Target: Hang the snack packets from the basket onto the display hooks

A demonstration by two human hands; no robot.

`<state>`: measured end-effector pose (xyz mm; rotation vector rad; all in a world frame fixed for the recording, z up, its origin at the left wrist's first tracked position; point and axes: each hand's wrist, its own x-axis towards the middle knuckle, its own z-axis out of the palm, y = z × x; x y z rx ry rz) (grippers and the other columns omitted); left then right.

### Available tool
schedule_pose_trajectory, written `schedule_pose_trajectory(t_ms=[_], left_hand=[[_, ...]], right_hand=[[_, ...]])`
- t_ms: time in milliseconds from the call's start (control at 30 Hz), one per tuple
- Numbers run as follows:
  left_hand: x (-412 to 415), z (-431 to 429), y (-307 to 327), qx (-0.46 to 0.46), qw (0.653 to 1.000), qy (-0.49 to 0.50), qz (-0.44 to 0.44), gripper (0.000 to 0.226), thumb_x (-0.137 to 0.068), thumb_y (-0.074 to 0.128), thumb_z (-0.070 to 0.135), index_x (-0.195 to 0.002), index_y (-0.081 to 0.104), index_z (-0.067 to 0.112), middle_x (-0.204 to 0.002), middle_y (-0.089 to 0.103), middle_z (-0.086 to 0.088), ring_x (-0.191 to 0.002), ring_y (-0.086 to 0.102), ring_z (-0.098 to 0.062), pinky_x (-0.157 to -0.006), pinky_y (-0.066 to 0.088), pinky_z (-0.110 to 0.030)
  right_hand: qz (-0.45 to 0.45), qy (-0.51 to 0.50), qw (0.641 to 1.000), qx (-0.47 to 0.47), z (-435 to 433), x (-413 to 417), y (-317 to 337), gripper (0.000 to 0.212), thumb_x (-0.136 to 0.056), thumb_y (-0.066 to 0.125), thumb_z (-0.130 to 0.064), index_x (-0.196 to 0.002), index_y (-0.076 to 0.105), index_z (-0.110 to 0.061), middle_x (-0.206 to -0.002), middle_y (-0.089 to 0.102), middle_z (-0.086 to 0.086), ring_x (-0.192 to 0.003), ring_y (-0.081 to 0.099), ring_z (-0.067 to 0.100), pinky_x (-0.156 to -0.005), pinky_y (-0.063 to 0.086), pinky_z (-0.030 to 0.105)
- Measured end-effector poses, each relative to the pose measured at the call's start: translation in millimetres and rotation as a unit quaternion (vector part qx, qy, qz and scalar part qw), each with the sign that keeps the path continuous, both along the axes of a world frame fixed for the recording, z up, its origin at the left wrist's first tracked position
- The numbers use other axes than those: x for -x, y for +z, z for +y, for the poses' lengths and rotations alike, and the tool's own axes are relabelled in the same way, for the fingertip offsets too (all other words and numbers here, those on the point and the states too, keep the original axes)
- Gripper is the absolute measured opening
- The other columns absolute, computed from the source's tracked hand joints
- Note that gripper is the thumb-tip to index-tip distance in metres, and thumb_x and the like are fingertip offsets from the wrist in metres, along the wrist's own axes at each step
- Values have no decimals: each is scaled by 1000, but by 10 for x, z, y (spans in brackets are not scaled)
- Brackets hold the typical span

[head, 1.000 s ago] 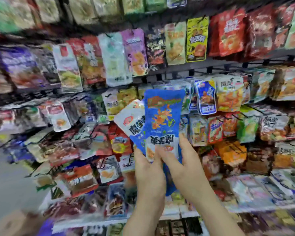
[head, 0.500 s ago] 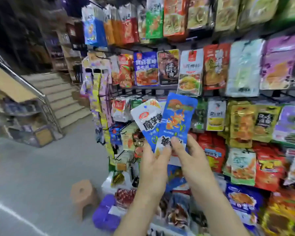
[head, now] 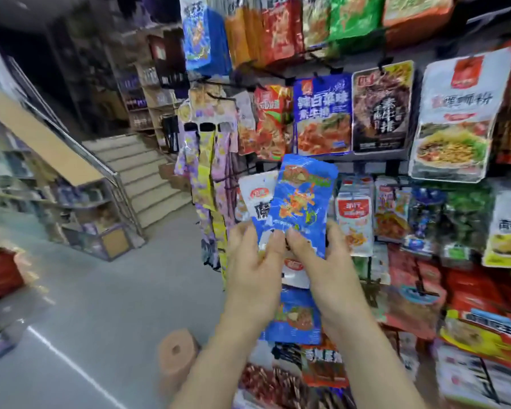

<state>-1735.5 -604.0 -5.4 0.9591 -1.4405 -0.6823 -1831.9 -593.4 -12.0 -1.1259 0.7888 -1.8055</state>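
Shop wall of hung foil snack bags (head: 455,113) fills twelve to four o'clock; pale concrete stairs (head: 142,178) rise at ten. At centre, the left hand (head: 254,278) and right hand (head: 328,276), thumbs in front, pinch the lower end of a glossy blue snack packet (head: 303,202). It is fanned over a white-and-blue packet (head: 258,199) at its nine o'clock.

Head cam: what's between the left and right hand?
Head view: the blue packet, held by left hand and right hand at its lower part; a white packet fans out behind it.
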Motion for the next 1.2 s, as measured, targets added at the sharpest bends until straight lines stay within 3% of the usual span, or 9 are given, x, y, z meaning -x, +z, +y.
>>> schedule_pose_trajectory(t_ms=[67, 233, 533, 633, 733, 867, 933, 1067, 1200], left_hand=[[-90, -204, 126, 24, 999, -2, 21, 12, -81, 66, 34, -89, 66, 25, -107, 58, -9, -93, 61, -16, -82, 52, -33], [-393, -691, 306, 13, 992, 45, 121, 34, -62, 82, 28, -93, 73, 20, -83, 75, 2, -72, 68, -12, -70, 56, -35], [-1030, -1673, 495, -33, 974, -65, 215, 21, -74, 75, 33, -75, 68, 13, -68, 68, -8, -61, 56, -18, -62, 47, -38], [-1317, -1980, 601, -31, 969, -126, 209, 9, -84, 69, 21, -81, 71, 12, -76, 73, -7, -67, 60, -18, -68, 50, -38], [-1568, -2322, 757, -24, 969, -183, 167, 16, -91, 61, 9, -83, 73, 14, -82, 74, -6, -72, 63, -18, -70, 51, -35], [-1737, -2624, 909, -22, 954, -266, 136, 23, -92, 57, 4, -87, 73, 20, -90, 74, -2, -80, 65, -16, -70, 52, -28], [-1760, -2708, 953, -24, 942, -306, 135, 23, -91, 57, 5, -93, 72, 22, -99, 72, -3, -84, 66, -16, -72, 52, -27], [-1716, -2818, 1100, -57, 920, -361, 143, 23, -90, 55, 8, -102, 66, 24, -101, 70, 1, -74, 67, -8, -58, 54, -22], [-1649, -2889, 1273, -35, 900, -410, 145, 25, -95, 49, 5, -114, 64, 10, -99, 73, -5, -80, 71, -18, -68, 59, -30]], right_hand=[[-17, -7, 1000, 10, -232, -105, 32, 36, -84, 65, -17, -119, 55, -18, -108, 73, -2, -100, 69, 15, -90, 55, 33], [-8, -31, 999, 25, -721, -400, 153, 51, -81, 72, -38, -125, 53, -21, -115, 70, -6, -108, 66, 14, -100, 48, 45], [31, -109, 990, 89, -1434, -1061, 371, 57, -69, 73, -21, -121, 51, -24, -103, 72, -12, -85, 68, 7, -69, 55, 24], [31, -141, 985, 93, -1703, -1290, 448, 62, -73, 73, -43, -129, 49, -31, -118, 67, -20, -108, 64, 3, -91, 55, 32], [8, -137, 988, 69, -1884, -1480, 606, 95, -62, 73, -66, -144, 38, -33, -140, 54, -12, -126, 54, 10, -105, 46, 44], [-10, -132, 987, 91, -2027, -1558, 727, 52, -75, 60, -27, -126, 50, -31, -112, 71, -15, -96, 69, 4, -74, 58, 23], [-23, -132, 987, 86, -2061, -1534, 782, 41, -74, 57, -25, -114, 54, -34, -94, 74, -18, -80, 71, 4, -61, 57, 23], [-27, -124, 988, 83, -2155, -1448, 938, 32, -72, 59, -33, -104, 63, -31, -88, 76, -8, -73, 73, 12, -56, 58, 28], [-8, -116, 987, 107, -2228, -1365, 1102, 27, -70, 65, -32, -95, 71, -23, -87, 76, 1, -68, 71, 15, -55, 56, 28]])
